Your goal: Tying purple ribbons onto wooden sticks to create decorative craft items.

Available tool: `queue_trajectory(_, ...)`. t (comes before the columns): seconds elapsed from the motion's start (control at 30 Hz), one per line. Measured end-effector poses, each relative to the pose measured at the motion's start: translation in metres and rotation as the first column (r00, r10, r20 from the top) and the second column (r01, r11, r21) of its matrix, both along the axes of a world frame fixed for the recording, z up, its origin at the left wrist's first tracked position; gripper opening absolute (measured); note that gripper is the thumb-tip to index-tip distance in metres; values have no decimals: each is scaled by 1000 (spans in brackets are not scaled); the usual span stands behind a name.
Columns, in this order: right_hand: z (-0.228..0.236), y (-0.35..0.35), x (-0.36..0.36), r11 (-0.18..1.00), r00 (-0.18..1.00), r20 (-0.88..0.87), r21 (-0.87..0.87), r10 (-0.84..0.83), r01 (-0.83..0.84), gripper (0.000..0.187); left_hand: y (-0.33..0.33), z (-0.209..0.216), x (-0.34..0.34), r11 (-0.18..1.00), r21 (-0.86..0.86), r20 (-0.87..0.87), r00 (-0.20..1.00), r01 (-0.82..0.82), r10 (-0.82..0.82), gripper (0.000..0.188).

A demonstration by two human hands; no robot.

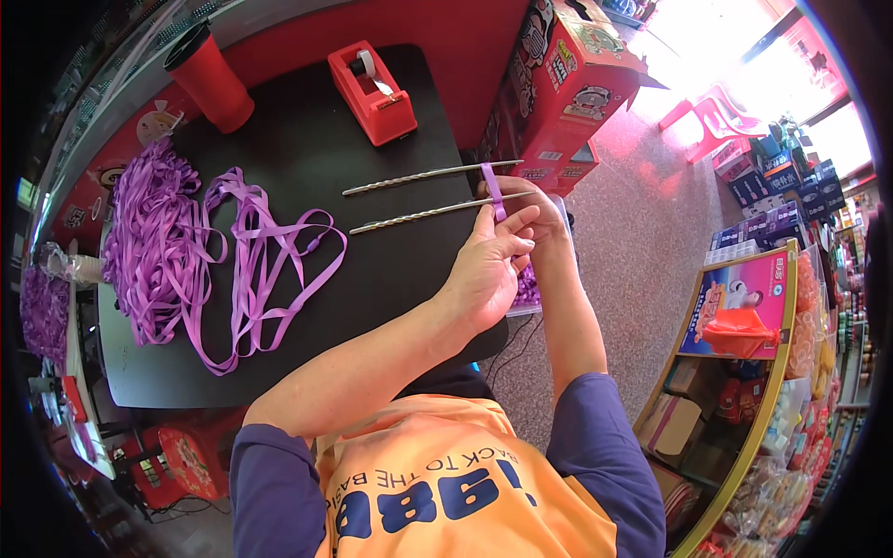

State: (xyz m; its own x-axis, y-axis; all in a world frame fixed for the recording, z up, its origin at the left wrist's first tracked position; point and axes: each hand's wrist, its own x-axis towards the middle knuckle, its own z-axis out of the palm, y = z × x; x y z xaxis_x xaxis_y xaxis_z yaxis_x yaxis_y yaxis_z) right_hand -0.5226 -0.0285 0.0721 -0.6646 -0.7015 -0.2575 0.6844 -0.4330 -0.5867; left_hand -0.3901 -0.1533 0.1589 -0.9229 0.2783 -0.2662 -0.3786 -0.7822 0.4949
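Observation:
Two slim metal rods (pixel 409 179) with twisted shafts lie side by side, reaching past the black table's right edge. Across their right ends runs a purple ribbon (pixel 495 191). My left hand (pixel 484 274) is closed at the ribbon's lower part, thumb up and fingers curled; the exact pinch is partly hidden. My right hand (pixel 535 209) sits just beyond, its bent fingers closed around the ribbon behind the lower rod. Whether it also grips that rod, I cannot tell. Left of the rods, a large purple ribbon heap (pixel 153 242) trails loose loops over the table.
On the black table (pixel 391 288) stand a red tape dispenser (pixel 377 98) and a red cylinder (pixel 214 84). Past the right edge are a tub (pixel 527 290) holding purple ribbon and red cartons (pixel 581 84). A shelf (pixel 716 372) with goods and a pink chair (pixel 712 116) are farther right.

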Motion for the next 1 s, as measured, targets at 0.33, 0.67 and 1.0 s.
queue_trajectory(0.33,8,23,4,993,996,-18,79,-88,89,25,2,2,1,1000,2,5,1000,12,-12,55)
queue_trajectory(0.67,30,26,2,930,973,-208,328,-98,164,24,0,3,0,1000,-1,-2,1000,3,-3,54)
queue_trajectory(1.0,16,8,7,945,982,-184,310,-45,102,23,-1,3,1,1000,-2,14,1000,4,-4,57)
